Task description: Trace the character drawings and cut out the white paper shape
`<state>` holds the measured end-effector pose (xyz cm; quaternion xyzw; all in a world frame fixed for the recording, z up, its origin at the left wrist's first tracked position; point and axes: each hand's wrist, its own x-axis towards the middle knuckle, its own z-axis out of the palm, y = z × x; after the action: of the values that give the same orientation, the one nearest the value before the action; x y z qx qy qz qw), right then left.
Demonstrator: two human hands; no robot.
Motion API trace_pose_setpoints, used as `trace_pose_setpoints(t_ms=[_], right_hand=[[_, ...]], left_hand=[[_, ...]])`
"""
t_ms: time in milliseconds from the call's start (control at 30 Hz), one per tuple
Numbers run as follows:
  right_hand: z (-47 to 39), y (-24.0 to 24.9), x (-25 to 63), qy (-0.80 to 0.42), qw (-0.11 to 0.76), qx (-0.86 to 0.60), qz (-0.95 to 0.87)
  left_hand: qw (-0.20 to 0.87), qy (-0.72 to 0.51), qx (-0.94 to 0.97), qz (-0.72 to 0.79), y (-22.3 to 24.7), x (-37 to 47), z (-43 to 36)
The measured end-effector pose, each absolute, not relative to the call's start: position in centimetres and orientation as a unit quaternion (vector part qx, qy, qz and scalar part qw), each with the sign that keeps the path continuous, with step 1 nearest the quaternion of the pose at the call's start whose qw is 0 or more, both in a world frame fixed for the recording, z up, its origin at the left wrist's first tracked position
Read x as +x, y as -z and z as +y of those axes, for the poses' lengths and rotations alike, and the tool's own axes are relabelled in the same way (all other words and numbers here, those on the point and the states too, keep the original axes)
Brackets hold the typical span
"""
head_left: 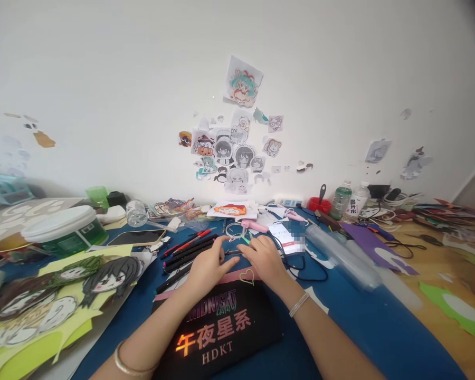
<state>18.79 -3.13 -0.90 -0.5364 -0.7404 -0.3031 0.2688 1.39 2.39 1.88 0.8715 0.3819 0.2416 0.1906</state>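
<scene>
Both hands are over the far edge of a black box [221, 327] with Chinese lettering and a pink band. My left hand [211, 266] has its thumb and index finger apart, beside a row of black markers [188, 253]. My right hand [266, 261] is bent with its fingers close together, near a small thin item between the hands that is too small to make out. Whether my right fingers grip it is unclear. Just beyond the hands lie pink scissors [254, 226] and a clear ring. A green heart outline [246, 276] shows on the box's far edge.
Paper character cutouts [111, 274] and a phone [136, 238] lie left, near a white-lidded tub [63, 229]. To the right are a badge card [287, 237], clear plastic roll [342, 256], purple paper [376, 248] and bottles [342, 199]. Drawings [243, 84] hang on the wall.
</scene>
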Motion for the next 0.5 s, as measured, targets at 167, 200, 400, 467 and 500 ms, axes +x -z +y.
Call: trace_pose_setpoints(t_ms=[167, 200, 400, 467, 500], right_hand=[[-3.0, 1.0, 18.9, 0.321, 0.255, -0.541, -0.734], [-3.0, 1.1, 19.0, 0.324, 0.252, -0.538, -0.736], [-3.4, 1.0, 18.3, 0.287, 0.239, -0.515, -0.771], [-3.6, 0.8, 17.9, 0.273, 0.242, -0.504, -0.783], [-3.7, 0.7, 17.7, 0.268, 0.246, -0.498, -0.787]], left_hand=[[0.153, -0.227, 0.879, 0.391, -1.9, 1.4, 2.4], [0.139, -0.220, 0.883, 0.390, -1.9, 1.4, 2.3], [0.061, -0.162, 0.919, 0.353, -1.4, 1.6, 1.6], [0.079, -0.177, 0.924, 0.329, -1.2, 1.8, 1.1], [0.091, -0.188, 0.925, 0.317, -1.1, 1.8, 0.9]])
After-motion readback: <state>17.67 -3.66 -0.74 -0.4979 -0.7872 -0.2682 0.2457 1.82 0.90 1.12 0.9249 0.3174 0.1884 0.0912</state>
